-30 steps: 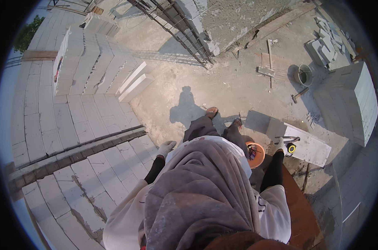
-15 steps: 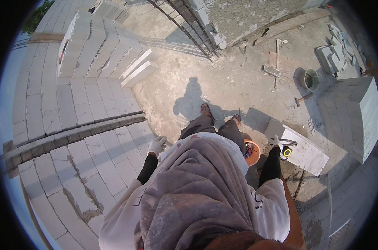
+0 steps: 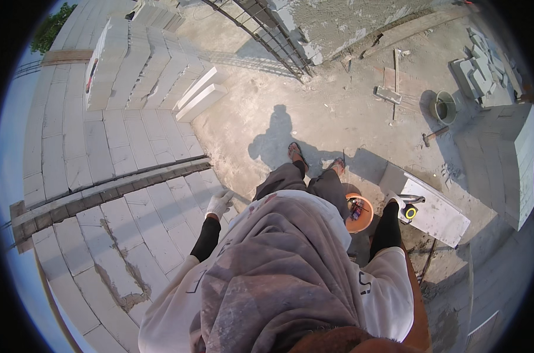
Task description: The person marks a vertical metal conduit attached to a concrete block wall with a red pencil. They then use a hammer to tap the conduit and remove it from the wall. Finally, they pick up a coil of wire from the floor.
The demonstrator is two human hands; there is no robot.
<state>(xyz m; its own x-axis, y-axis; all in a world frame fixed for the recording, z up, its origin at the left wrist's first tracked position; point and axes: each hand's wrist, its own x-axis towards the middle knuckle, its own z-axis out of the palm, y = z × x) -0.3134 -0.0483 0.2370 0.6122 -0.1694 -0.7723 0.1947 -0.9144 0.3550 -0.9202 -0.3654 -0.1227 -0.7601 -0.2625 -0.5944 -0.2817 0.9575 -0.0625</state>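
Head view, looking down a half-built wall of pale grey aerated-concrete blocks [image 3: 96,176], rough-faced, with mortar smeared in the joints; it fills the scene to the left of the left hand's grip. Compared with the earlier frame, the wall and ground lie a little differently in the picture, and the left hand sits nearer the wall's top edge. Bare, dusty concrete ground [image 3: 314,100] lies ahead of both grips, carrying the person's shadow. A loose rectangular white block [image 3: 435,212], smooth on top, lies just right of the right hand. A round orange plastic bucket [image 3: 361,213] with small tools inside stands between the two grips, near the sandalled feet. The left hand [image 3: 219,203], in a white work glove with a black sleeve, rests its fingers on the wall's edge; whether it grasps a thin tool there cannot be told. The right hand [image 3: 395,203], also gloved, is at the block's near end beside a small yellow-and-black tape measure [image 3: 410,213]; its grip cannot be told.
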